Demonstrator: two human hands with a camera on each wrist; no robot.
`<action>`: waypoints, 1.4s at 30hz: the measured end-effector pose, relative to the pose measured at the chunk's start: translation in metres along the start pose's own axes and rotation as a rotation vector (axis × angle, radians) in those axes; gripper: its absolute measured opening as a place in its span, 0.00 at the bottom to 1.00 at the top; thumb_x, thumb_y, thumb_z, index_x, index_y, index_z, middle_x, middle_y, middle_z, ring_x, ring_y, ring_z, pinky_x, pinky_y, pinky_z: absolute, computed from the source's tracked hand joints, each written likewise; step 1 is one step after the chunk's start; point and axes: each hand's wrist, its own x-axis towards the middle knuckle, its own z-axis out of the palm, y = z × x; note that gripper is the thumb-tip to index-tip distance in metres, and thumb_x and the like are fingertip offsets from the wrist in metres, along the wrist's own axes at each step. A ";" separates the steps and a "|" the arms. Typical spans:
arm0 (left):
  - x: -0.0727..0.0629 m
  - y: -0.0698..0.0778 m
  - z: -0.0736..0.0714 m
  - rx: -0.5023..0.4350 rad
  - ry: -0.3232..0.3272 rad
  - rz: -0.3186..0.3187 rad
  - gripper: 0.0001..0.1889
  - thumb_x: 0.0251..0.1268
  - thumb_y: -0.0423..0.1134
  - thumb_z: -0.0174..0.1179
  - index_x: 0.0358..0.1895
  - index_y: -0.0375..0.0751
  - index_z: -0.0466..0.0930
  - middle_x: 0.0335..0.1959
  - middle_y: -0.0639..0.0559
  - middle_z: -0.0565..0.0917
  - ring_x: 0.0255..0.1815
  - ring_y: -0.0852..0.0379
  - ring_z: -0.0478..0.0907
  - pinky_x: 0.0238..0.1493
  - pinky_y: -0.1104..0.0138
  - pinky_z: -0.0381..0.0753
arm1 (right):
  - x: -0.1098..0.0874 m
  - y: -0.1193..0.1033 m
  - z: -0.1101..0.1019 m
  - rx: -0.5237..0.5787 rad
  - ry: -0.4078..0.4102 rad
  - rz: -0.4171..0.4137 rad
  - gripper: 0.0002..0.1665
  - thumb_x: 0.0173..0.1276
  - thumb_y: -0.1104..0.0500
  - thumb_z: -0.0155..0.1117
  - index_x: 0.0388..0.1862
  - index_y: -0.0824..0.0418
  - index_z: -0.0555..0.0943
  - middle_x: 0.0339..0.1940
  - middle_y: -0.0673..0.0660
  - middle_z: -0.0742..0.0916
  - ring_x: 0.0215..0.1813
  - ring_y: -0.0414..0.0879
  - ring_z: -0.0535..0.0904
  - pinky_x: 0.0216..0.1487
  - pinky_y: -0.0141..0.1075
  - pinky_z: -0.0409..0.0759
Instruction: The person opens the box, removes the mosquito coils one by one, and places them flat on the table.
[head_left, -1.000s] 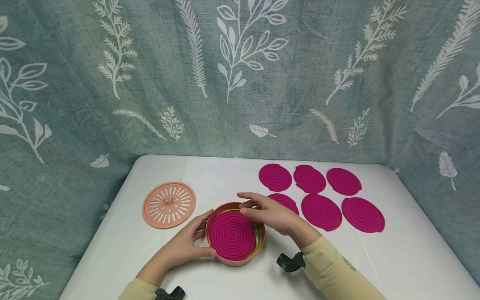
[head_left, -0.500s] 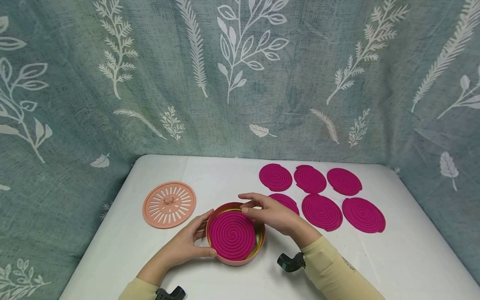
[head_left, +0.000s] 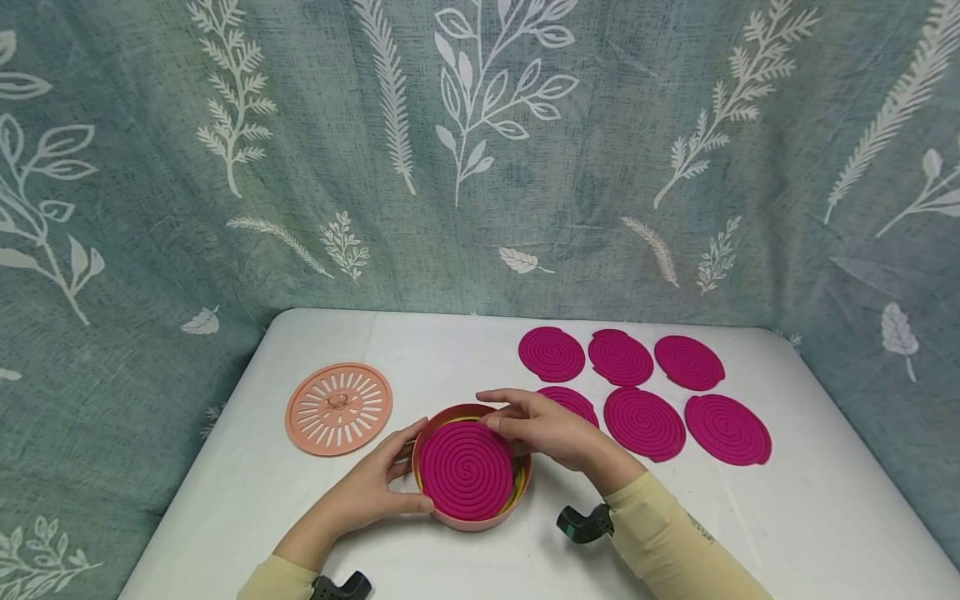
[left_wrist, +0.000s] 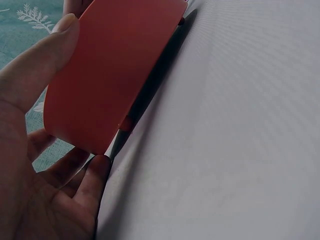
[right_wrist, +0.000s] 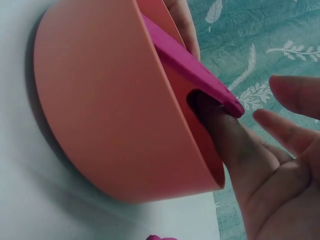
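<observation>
My left hand (head_left: 371,492) holds the left side of a round coral mosquito coil box (head_left: 472,527), its thumb by the near rim and its fingers around the far side. In the left wrist view those fingers lie against the box wall (left_wrist: 105,75). A magenta mosquito coil (head_left: 465,471) sits in the box, over a yellow inner ring. My right hand (head_left: 551,429) reaches over the box's right rim. Seen from the right wrist, one digit (right_wrist: 225,135) goes under the edge of the tilted coil (right_wrist: 195,70), while the other fingers stay spread outside.
Several more magenta coils (head_left: 643,425) lie in two rows at the back right, one partly behind my right hand. A slotted coral lid (head_left: 337,402) lies on the white table (head_left: 435,358) at the left. A patterned green cloth (head_left: 525,242) hangs behind.
The coil's right edge has risen and shifted slightly right, covering more of the box's inside. My right hand has moved slightly right. The left hand has kept its hold on the box.
</observation>
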 end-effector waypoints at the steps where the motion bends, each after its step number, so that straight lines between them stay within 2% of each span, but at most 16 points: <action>1: 0.000 0.000 0.000 0.000 0.000 -0.001 0.59 0.40 0.50 0.82 0.78 0.58 0.54 0.71 0.57 0.66 0.69 0.59 0.67 0.67 0.71 0.71 | 0.000 0.000 0.000 0.001 -0.006 0.001 0.30 0.74 0.55 0.61 0.73 0.57 0.69 0.55 0.60 0.84 0.53 0.52 0.83 0.52 0.46 0.86; 7: 0.000 0.000 0.000 -0.003 -0.004 0.008 0.59 0.40 0.50 0.82 0.78 0.58 0.54 0.71 0.57 0.67 0.68 0.59 0.68 0.67 0.70 0.71 | 0.000 0.003 -0.002 -0.021 -0.031 0.009 0.30 0.71 0.61 0.65 0.71 0.63 0.71 0.51 0.60 0.86 0.49 0.51 0.85 0.49 0.45 0.87; 13: 0.000 0.000 0.000 0.000 -0.004 0.009 0.59 0.40 0.50 0.82 0.79 0.56 0.54 0.70 0.57 0.67 0.68 0.59 0.68 0.67 0.71 0.71 | -0.003 0.003 -0.002 -0.070 -0.028 0.008 0.32 0.68 0.62 0.67 0.69 0.68 0.72 0.47 0.59 0.87 0.46 0.49 0.86 0.47 0.44 0.88; 20: 0.000 0.000 0.000 -0.002 -0.004 0.013 0.60 0.40 0.50 0.82 0.79 0.55 0.54 0.71 0.56 0.66 0.69 0.58 0.67 0.67 0.70 0.71 | -0.004 0.004 -0.003 -0.114 -0.020 0.021 0.24 0.69 0.62 0.66 0.64 0.63 0.78 0.43 0.58 0.89 0.40 0.48 0.86 0.41 0.43 0.89; 24: 0.000 0.000 0.000 -0.002 -0.006 0.008 0.59 0.40 0.50 0.82 0.79 0.57 0.54 0.71 0.56 0.67 0.69 0.57 0.68 0.67 0.70 0.71 | -0.004 0.005 -0.004 -0.128 -0.019 0.017 0.24 0.68 0.64 0.66 0.63 0.62 0.79 0.43 0.58 0.89 0.37 0.47 0.86 0.36 0.41 0.90; 30: 0.000 0.000 0.000 -0.010 -0.002 0.016 0.60 0.40 0.50 0.82 0.79 0.54 0.54 0.71 0.54 0.67 0.69 0.55 0.68 0.67 0.70 0.71 | -0.006 0.007 -0.004 -0.086 -0.013 0.025 0.25 0.68 0.65 0.67 0.64 0.62 0.78 0.43 0.59 0.88 0.35 0.46 0.85 0.33 0.38 0.89; 35: 0.000 0.000 0.000 -0.004 -0.002 0.009 0.60 0.39 0.49 0.82 0.79 0.56 0.54 0.71 0.56 0.67 0.69 0.57 0.68 0.67 0.70 0.71 | -0.008 0.012 -0.006 -0.045 0.015 0.028 0.26 0.68 0.65 0.66 0.65 0.64 0.77 0.44 0.60 0.88 0.32 0.45 0.85 0.31 0.34 0.88; 42: 0.000 0.000 -0.001 -0.003 -0.008 0.028 0.60 0.40 0.49 0.82 0.79 0.53 0.53 0.71 0.54 0.66 0.70 0.55 0.67 0.67 0.70 0.70 | -0.011 0.015 -0.008 0.029 0.049 0.020 0.27 0.69 0.65 0.65 0.67 0.65 0.75 0.48 0.61 0.87 0.38 0.46 0.85 0.34 0.36 0.89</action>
